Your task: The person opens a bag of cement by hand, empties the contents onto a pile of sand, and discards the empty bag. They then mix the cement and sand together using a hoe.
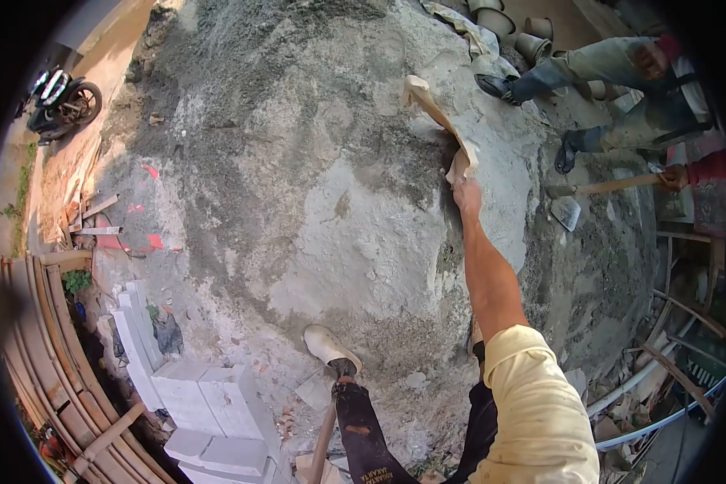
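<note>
Outdoors: right hand [466,196] holds sack [437,117] over grey cement mound [298,202]; white blocks [206,395] nearby.

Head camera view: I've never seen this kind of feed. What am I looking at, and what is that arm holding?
This is one wide-angle camera worn on a person's head, looking down, so the edges curve. The outstretched arm in the yellow sleeve is the wearer's own; its right hand grips a limp tan sack. Under it lies a big grey sandy pile, with the wearer's pale boot at its near edge. Top right, another person holds a hoe. White blocks are stacked lower left; a motorbike stands top left. The left hand is out of view.
</note>
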Demonstrator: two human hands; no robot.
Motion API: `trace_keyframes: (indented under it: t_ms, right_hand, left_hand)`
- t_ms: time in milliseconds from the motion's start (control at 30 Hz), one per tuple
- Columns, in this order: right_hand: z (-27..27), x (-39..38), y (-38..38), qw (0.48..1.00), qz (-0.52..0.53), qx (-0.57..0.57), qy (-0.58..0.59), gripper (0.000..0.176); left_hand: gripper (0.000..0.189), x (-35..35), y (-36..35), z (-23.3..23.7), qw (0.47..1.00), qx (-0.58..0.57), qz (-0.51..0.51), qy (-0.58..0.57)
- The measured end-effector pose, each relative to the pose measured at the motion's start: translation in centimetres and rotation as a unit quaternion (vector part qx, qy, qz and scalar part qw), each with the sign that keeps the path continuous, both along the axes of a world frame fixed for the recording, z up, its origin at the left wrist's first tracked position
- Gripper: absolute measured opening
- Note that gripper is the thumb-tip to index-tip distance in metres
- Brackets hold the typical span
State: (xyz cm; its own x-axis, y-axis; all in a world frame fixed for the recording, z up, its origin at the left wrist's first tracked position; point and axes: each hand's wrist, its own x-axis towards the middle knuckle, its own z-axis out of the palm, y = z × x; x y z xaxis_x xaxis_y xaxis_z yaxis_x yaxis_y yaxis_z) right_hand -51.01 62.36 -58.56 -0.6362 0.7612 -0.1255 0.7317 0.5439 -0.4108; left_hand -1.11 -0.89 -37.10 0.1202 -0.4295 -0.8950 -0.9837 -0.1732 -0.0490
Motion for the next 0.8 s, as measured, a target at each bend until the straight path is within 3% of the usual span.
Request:
trace_keyframes:
  t_ms: [33,333,567,800]
  right_hand:
    - [2.8,0.6,-1.9,1.0,-0.018,-0.021,0.009,0.042]
    - [7.7,6.0,-7.9,0.997,0.047,0.006,-0.063,0.044]
    - [17.6,7.1,-13.6,0.993,0.099,0.013,-0.066,0.038]
    - [27.2,6.4,-17.9,0.995,0.077,0.019,-0.061,0.044]
  left_hand:
    - [0.068,0.0,-0.3,-0.2,1.0,0.005,0.001,-0.001]
    - [0.068,3.2,-3.9,-1.1,0.999,0.02,0.034,0.012]
    - [0.068,7.1,-11.7,2.1,0.998,0.018,0.042,0.038]
    - [0.068,8.3,-22.2,4.5,0.991,0.007,0.042,0.125]
